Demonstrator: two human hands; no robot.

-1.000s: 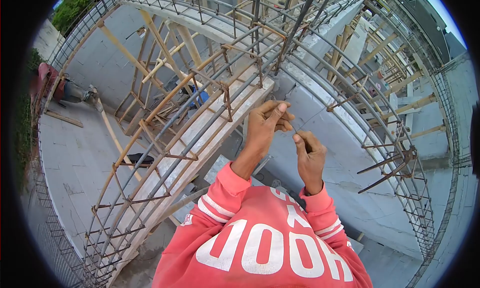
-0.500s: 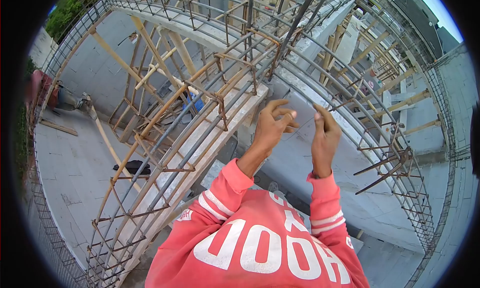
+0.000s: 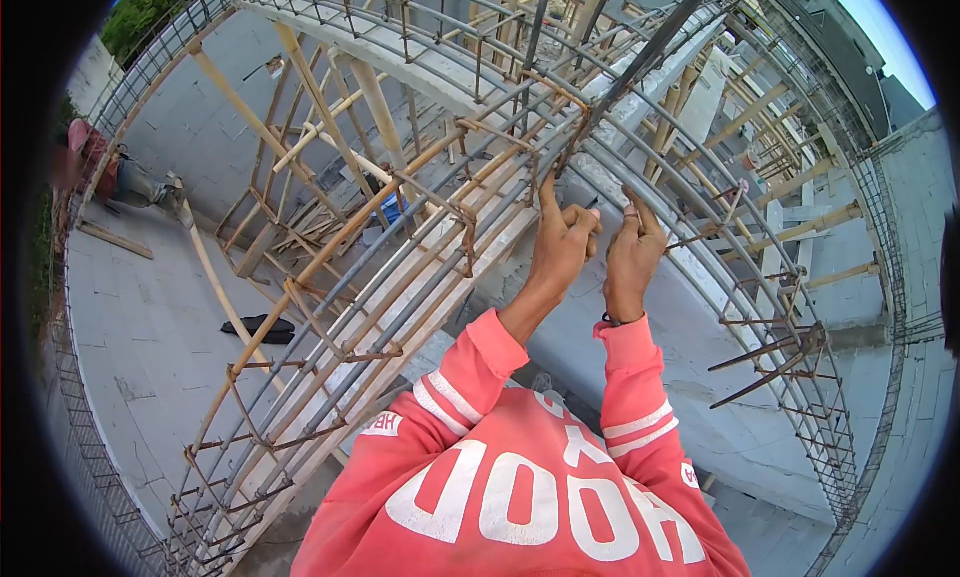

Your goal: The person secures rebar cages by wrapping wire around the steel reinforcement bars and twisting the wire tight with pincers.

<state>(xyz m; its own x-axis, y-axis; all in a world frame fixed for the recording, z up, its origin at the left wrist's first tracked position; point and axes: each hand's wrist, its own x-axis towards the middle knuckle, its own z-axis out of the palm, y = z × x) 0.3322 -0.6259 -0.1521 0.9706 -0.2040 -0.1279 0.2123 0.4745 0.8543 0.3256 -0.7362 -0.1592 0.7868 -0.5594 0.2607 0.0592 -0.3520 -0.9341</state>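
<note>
My left hand [image 3: 564,239] reaches up to the rebar corner joint [image 3: 572,137], its index finger stretched toward a rusty stirrup end and the other fingers curled. To its right, my right hand [image 3: 634,257] is raised beside the long rebar bars [image 3: 680,202], index finger up and thumb drawn in against the fingers. Both hands look closed in a pinch. Whatever lies between the fingertips is too thin or hidden to make out. Red sleeves with white stripes cover both forearms.
A rebar cage [image 3: 350,327] runs down to the left over a concrete beam. Rusty bar ends [image 3: 765,362] jut out at the right. Wooden props [image 3: 375,107] stand behind. Another person [image 3: 130,182] is at the far left, near a black cloth [image 3: 258,329].
My left hand has moved up and right to the rebar joint, its index finger now extended. My right hand has shifted slightly left, closer to it. The view has tilted a little.
</note>
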